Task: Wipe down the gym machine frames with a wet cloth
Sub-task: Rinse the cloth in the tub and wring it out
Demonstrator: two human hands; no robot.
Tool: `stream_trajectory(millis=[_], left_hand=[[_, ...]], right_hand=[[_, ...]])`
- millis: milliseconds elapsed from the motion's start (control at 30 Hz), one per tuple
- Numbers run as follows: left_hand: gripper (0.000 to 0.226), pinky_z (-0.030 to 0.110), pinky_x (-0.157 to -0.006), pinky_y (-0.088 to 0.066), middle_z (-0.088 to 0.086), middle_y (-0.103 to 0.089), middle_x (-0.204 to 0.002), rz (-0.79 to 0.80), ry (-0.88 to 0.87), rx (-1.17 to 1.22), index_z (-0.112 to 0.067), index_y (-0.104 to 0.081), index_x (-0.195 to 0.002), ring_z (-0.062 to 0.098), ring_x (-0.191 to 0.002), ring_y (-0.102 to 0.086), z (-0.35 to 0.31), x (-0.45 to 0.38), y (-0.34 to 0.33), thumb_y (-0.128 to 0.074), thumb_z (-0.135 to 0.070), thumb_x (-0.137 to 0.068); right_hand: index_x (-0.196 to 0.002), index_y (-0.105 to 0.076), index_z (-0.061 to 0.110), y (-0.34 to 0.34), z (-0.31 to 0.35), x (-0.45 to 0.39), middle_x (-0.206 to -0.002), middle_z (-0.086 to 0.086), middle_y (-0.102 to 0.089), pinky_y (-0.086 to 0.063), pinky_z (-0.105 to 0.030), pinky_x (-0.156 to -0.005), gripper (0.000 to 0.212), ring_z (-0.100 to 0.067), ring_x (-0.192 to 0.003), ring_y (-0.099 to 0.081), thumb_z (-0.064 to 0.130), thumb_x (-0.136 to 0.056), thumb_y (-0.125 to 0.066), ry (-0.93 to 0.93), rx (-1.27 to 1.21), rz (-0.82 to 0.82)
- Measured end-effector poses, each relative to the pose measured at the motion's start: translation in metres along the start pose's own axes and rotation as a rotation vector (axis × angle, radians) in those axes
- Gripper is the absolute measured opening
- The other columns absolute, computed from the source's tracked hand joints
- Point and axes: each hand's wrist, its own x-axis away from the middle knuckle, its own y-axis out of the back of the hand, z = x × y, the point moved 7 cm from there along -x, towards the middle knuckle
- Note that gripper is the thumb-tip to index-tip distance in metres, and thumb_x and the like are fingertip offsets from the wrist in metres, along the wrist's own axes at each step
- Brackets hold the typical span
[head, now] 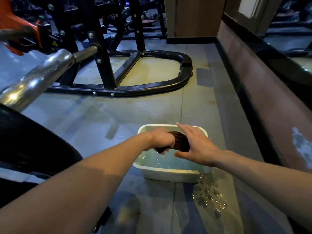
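left hand (162,141) fisted round cloth (181,141), right hand (197,146) splayed

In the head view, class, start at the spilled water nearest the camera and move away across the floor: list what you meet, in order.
Water splashes on the floor → white tub of water, with the left hand gripping the dark cloth over it → black machine base frame → wooden pillar.
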Motion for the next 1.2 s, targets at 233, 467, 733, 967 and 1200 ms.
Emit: stream_trajectory(millis=[233,467,733,967,1200], left_hand=[[0.019,0.032,-0.067,-0.052,0.007,-0.054,-0.068,0.358,0.169,0.773,-0.007,-0.055,-0.107,0.017,-0.055,-0.050,-0.016,0.024,-0.010,-0.052,-0.013,-0.088],[0.025,0.027,-0.056,-0.047,0.007,-0.056,-0.077,0.373,0.057,0.351,-0.011,-0.053,-0.114,0.016,-0.060,-0.053,-0.006,0.022,-0.002,-0.065,-0.020,-0.094],[0.033,0.033,-0.069,-0.040,-0.002,-0.069,-0.099,-0.434,-0.397,-0.878,-0.023,-0.056,-0.118,0.022,-0.084,-0.060,-0.021,0.019,0.013,-0.069,-0.037,-0.091],[0.042,0.035,-0.077,-0.052,-0.005,-0.063,-0.116,-0.342,-0.640,-0.978,-0.036,-0.048,-0.140,0.020,-0.098,-0.062,-0.020,0.022,0.005,-0.058,-0.043,-0.099],[0.027,0.026,-0.046,-0.044,0.007,-0.067,-0.084,-0.012,0.002,0.143,-0.015,-0.067,-0.115,0.017,-0.055,-0.057,0.013,0.003,0.011,-0.070,-0.028,-0.092]], right_hand=[[-0.157,-0.025,0.030,0.013,0.008,0.007,-0.151,0.000,-0.038,-0.054,-0.050,-0.096,0.101,-0.028,-0.126,-0.049,0.048,-0.079,-0.085,0.115,0.117,-0.385],[-0.132,-0.051,0.029,0.028,0.016,-0.012,-0.117,0.006,-0.060,-0.052,-0.041,-0.080,0.047,-0.019,-0.100,-0.049,0.010,-0.091,-0.065,0.130,0.089,-0.187],[-0.086,-0.067,0.027,0.009,0.014,-0.032,-0.075,0.003,-0.068,-0.059,-0.038,-0.067,0.019,-0.021,-0.072,-0.067,0.045,-0.084,-0.073,-0.161,0.103,0.207],[-0.104,-0.065,0.017,-0.008,0.004,-0.026,-0.088,-0.003,-0.065,-0.053,-0.031,-0.073,0.029,-0.017,-0.077,-0.062,0.037,-0.088,-0.078,-0.250,-0.269,0.481],[-0.155,-0.032,0.031,0.027,0.004,-0.006,-0.152,0.005,-0.039,-0.045,-0.040,-0.112,0.087,-0.019,-0.140,-0.034,0.056,-0.084,-0.077,0.110,0.187,-0.107]])
